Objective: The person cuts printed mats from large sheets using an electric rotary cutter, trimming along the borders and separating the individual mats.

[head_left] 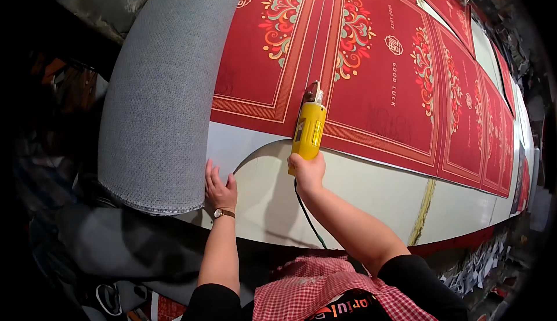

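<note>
My right hand [309, 172] is wrapped round the yellow body of an electric cutter [310, 129], its metal head pointing away from me. The cutter's head sits on a red printed mat sheet [383, 77], at the narrow strip between two patterned panels. A dark cord [307, 216] hangs from its rear end. My left hand [221, 192], with a watch on the wrist, lies with fingers stretched out on the white margin of the sheet, beside the large grey-backed roll [159, 100]. The margin curls up a little between my hands.
Beneath the sheet is a cream table top [360, 199] with a yellowish strip [422, 211] across it. More red printed pieces [449, 8] lie at the far right. Scraps [478, 263] hang below the table edge at right. Dark clutter stands at left.
</note>
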### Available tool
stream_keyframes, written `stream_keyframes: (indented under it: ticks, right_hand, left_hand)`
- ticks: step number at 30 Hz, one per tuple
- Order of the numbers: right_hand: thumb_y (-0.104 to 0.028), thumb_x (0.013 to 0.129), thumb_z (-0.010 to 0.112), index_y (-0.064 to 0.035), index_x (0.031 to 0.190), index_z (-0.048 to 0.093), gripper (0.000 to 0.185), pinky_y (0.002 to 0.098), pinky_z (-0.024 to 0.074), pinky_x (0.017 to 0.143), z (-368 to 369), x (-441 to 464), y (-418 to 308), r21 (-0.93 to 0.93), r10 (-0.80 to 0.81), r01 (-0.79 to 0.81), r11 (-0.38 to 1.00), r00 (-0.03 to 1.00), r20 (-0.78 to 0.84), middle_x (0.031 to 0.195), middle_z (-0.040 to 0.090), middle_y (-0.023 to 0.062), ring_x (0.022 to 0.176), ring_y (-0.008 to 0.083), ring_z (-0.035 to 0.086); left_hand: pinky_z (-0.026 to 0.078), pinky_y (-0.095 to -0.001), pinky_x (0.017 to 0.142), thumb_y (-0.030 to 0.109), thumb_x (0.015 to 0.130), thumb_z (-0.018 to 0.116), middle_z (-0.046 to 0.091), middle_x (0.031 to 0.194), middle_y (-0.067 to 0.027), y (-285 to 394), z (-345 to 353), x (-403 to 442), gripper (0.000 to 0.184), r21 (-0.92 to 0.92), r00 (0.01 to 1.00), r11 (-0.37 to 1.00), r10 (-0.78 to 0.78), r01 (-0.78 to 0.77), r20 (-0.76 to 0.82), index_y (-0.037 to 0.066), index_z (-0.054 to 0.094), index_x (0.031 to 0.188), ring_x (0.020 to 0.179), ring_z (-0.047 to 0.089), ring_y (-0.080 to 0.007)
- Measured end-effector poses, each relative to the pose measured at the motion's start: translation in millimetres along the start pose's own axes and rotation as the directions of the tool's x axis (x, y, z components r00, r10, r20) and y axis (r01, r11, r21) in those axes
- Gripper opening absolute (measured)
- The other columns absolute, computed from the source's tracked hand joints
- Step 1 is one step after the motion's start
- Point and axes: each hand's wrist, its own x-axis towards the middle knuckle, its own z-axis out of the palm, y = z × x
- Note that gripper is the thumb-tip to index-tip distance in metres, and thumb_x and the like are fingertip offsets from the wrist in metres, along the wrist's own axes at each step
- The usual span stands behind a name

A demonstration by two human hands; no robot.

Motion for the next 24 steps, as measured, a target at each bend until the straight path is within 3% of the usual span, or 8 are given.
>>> stream_keyframes:
  ticks: [4, 7, 9, 19, 22, 24]
  right_hand:
    - [-0.008, 0.061, 0.067, 0.0035, 0.097, 0.052, 0.041, 0.0316, 0.0499, 0.063, 4.1, 26.3, -8.0, -0.046, 0.072, -0.07, 0.997, 0.996, 0.051, 0.087, 0.06, 0.013, 0.072, 0.0196, 0.06]
    - [-0.009, 0.061, 0.067, 0.0033, 0.096, 0.052, 0.041, 0.0313, 0.0501, 0.061, 11.6, 41.7, -20.8, 0.042, 0.035, -0.034, 0.999, 0.999, -0.016, 0.086, 0.061, 0.0128, 0.072, 0.0188, 0.06]
    - [-0.009, 0.06, 0.068, 0.0028, 0.095, 0.053, 0.04, 0.0314, 0.0503, 0.061, 12.1, 57.1, -26.0, -0.03, 0.057, -0.055, 0.998, 0.997, 0.054, 0.084, 0.062, 0.0121, 0.071, 0.0183, 0.061]
    - [-0.01, 0.06, 0.069, 0.0022, 0.085, 0.057, 0.031, 0.0326, 0.0505, 0.058, 27.0, 108.6, -44.4, -0.084, -0.034, 0.034, 0.996, 0.999, -0.002, 0.075, 0.063, 0.0101, 0.065, 0.0196, 0.062]
    - [-0.011, 0.06, 0.069, 0.002, 0.082, 0.058, 0.028, 0.0329, 0.0503, 0.057, 31.3, 124.1, -50.0, 0.013, -0.058, 0.059, 0.998, 0.998, -0.012, 0.072, 0.063, 0.0097, 0.063, 0.0193, 0.062]
    - [0.0, 0.062, 0.063, 0.0014, 0.084, 0.055, 0.024, 0.0302, 0.047, 0.051, 35.6, 135.0, -55.8, -0.012, -0.074, 0.074, 0.997, 0.997, 0.022, 0.07, 0.059, 0.0067, 0.057, 0.0164, 0.057]
  left_hand:
    - [0.041, -0.0454, 0.091, 0.019, 0.075, 0.063, 0.048, 0.128, -0.0154, -1.8, 1.3, -0.8, 0.037, -0.003, 1.0, 1.0, -0.015, 0.015, 0.014, 0.002, 0.049, 0.105, 0.113, 0.048, -0.0371]
    - [0.04, -0.045, 0.092, 0.017, 0.074, 0.064, 0.048, 0.129, -0.0156, 1.5, -3.6, 1.6, 0.038, 0.031, 0.999, 1.0, -0.007, 0.005, 0.047, 0.002, 0.049, 0.105, 0.115, 0.047, -0.0367]
    - [0.039, -0.0449, 0.094, 0.016, 0.073, 0.065, 0.048, 0.129, -0.0156, 0.5, -3.4, 0.9, 0.039, 0.038, 0.998, 0.999, -0.017, 0.015, 0.06, 0.001, 0.049, 0.105, 0.116, 0.046, -0.0363]
    - [0.038, -0.0467, 0.095, 0.017, 0.075, 0.063, 0.046, 0.129, -0.0183, -1.4, -2.8, -0.9, 0.038, 0.024, 0.998, 1.0, 0.009, -0.01, 0.059, -0.001, 0.048, 0.105, 0.118, 0.045, -0.0377]
    - [0.038, -0.047, 0.096, 0.018, 0.076, 0.062, 0.046, 0.129, -0.0185, 1.4, -6.0, -0.1, 0.038, 0.015, 0.997, 1.0, -0.009, 0.007, 0.077, -0.001, 0.048, 0.106, 0.118, 0.045, -0.0379]
    - [0.038, -0.0474, 0.096, 0.018, 0.075, 0.062, 0.045, 0.13, -0.0184, 2.3, -7.6, 1.4, 0.04, 0.033, 0.993, 0.999, -0.017, 0.014, 0.114, -0.001, 0.048, 0.107, 0.119, 0.044, -0.038]
